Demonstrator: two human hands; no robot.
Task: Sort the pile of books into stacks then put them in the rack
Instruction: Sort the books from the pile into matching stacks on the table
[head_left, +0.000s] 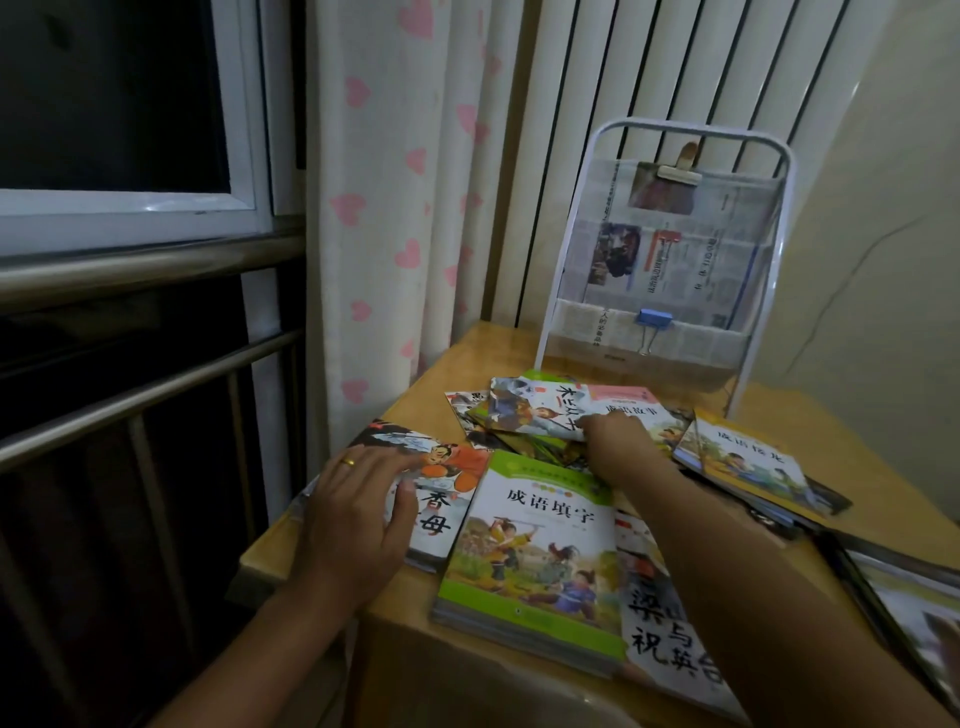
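Under my right hand (618, 441) lies the loose pile of books (540, 415); its fingers pinch one thin, bendy cover at the edge. My left hand (358, 509) rests flat, fingers straight, on another book (441, 478). Beyond both stands the rack (660, 260).

Wooden table (852, 457) under scattered books (535, 545), seemingly rack (660, 249) too.

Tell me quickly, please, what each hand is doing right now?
Left hand: open, fingers resting flat on the orange-figure book.
Right hand: fingers pinch the warrior-cover book in the pile.
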